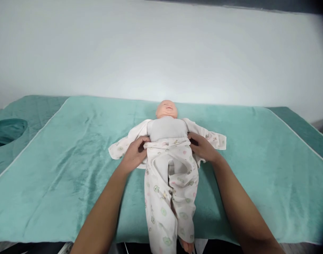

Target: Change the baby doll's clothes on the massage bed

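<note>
A baby doll [166, 123] lies on its back on a teal towel [79, 165], head toward the wall. It has a grey cloth torso and wears white printed trousers [169, 190]. An open white printed top [215, 139] is spread under it, sleeves out to both sides. My left hand [135, 153] grips the trousers' waistband at the doll's left-of-frame side. My right hand [202, 146] grips the waistband on the other side. Both hands have their fingers curled into the fabric.
The towel covers a darker teal padded table [304, 130] set against a white wall. A face hole [7, 130] sinks into the table at far left. The doll's bare foot [187, 245] reaches the table's near edge.
</note>
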`<action>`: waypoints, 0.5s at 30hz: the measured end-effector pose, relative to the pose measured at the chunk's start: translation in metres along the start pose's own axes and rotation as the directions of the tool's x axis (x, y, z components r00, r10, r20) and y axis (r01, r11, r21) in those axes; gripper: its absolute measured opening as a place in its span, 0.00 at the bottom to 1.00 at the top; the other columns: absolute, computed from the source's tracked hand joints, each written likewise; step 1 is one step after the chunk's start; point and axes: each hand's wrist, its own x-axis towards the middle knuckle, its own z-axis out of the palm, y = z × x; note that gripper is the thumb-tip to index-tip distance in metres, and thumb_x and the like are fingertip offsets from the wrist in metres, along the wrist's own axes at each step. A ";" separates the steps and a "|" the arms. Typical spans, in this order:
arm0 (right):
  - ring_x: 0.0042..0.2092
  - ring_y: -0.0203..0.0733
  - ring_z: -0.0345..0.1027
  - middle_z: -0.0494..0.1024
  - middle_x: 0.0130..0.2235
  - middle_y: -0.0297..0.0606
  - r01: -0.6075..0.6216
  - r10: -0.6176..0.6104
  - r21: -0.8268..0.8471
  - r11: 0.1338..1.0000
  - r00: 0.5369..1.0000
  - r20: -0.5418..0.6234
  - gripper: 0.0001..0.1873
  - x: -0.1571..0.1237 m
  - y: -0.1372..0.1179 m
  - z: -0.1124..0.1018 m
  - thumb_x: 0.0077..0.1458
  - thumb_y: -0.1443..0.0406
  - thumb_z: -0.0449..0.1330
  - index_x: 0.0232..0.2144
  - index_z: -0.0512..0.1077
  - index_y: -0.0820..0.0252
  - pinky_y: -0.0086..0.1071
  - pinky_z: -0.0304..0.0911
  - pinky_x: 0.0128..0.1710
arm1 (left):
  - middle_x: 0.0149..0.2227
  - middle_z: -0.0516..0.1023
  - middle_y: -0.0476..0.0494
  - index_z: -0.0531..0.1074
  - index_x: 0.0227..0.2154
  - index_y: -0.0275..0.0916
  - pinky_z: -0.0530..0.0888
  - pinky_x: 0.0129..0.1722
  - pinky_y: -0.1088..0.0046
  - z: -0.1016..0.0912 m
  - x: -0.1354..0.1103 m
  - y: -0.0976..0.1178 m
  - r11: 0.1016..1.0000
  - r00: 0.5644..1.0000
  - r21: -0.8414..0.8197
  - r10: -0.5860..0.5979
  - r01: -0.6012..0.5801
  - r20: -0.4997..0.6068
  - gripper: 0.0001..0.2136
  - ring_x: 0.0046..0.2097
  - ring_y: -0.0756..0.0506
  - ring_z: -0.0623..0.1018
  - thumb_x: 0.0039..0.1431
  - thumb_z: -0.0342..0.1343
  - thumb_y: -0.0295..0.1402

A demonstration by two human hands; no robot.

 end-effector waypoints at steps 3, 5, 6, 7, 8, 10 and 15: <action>0.42 0.39 0.62 0.69 0.39 0.36 0.129 -0.129 0.001 0.992 0.991 0.021 0.06 -0.002 0.002 -0.003 0.56 0.70 0.54 0.37 0.67 0.59 0.33 0.58 0.44 | 0.39 0.70 0.48 0.68 0.38 0.39 0.65 0.40 0.73 -0.003 0.000 0.004 0.995 0.996 -0.051 0.090 -0.089 0.023 0.06 0.40 0.49 0.69 0.57 0.53 0.25; 0.45 0.41 0.63 0.69 0.42 0.38 0.203 -0.204 -0.018 0.979 0.979 -0.018 0.07 -0.001 0.003 -0.001 0.58 0.69 0.54 0.39 0.68 0.58 0.35 0.58 0.48 | 0.42 0.70 0.45 0.69 0.37 0.38 0.65 0.44 0.72 -0.004 0.000 0.007 0.981 0.984 -0.081 0.176 -0.176 -0.010 0.04 0.44 0.48 0.69 0.61 0.52 0.28; 0.47 0.42 0.64 0.69 0.44 0.39 0.239 -0.241 -0.032 0.970 0.969 -0.049 0.07 -0.001 0.003 0.001 0.58 0.69 0.55 0.40 0.68 0.58 0.36 0.58 0.49 | 0.42 0.69 0.44 0.70 0.37 0.38 0.66 0.45 0.71 -0.005 0.001 0.008 0.975 0.979 -0.089 0.203 -0.205 -0.026 0.03 0.45 0.47 0.70 0.62 0.52 0.29; 0.48 0.42 0.63 0.69 0.44 0.40 0.272 -0.275 -0.046 0.961 0.958 -0.079 0.07 0.000 0.003 0.004 0.59 0.69 0.55 0.41 0.68 0.57 0.37 0.58 0.50 | 0.42 0.69 0.43 0.70 0.36 0.38 0.66 0.45 0.71 -0.005 0.001 0.009 0.972 0.976 -0.089 0.214 -0.216 -0.034 0.03 0.45 0.47 0.70 0.62 0.53 0.31; 0.48 0.43 0.63 0.69 0.45 0.41 0.299 -0.304 -0.055 0.953 0.947 -0.104 0.08 0.000 0.002 0.006 0.59 0.69 0.56 0.42 0.68 0.57 0.38 0.58 0.51 | 0.42 0.69 0.43 0.69 0.35 0.38 0.67 0.45 0.71 -0.004 0.002 0.010 0.974 0.977 -0.079 0.210 -0.212 -0.032 0.03 0.45 0.47 0.70 0.62 0.55 0.32; 0.48 0.44 0.63 0.68 0.44 0.42 0.333 -0.335 -0.034 0.942 0.933 -0.134 0.07 0.001 0.000 0.009 0.59 0.68 0.56 0.42 0.67 0.56 0.39 0.58 0.51 | 0.41 0.68 0.43 0.68 0.34 0.38 0.68 0.43 0.71 -0.004 0.003 0.011 0.979 0.979 -0.036 0.201 -0.201 -0.014 0.06 0.44 0.47 0.70 0.60 0.58 0.33; 0.47 0.44 0.61 0.66 0.42 0.41 0.280 -0.277 0.194 0.940 0.960 -0.041 0.05 0.001 0.001 0.003 0.59 0.64 0.60 0.37 0.67 0.56 0.40 0.58 0.49 | 0.52 0.69 0.41 0.64 0.31 0.38 0.67 0.53 0.67 0.001 0.001 0.013 0.939 0.945 0.144 0.322 -0.311 -0.061 0.07 0.53 0.46 0.70 0.60 0.58 0.32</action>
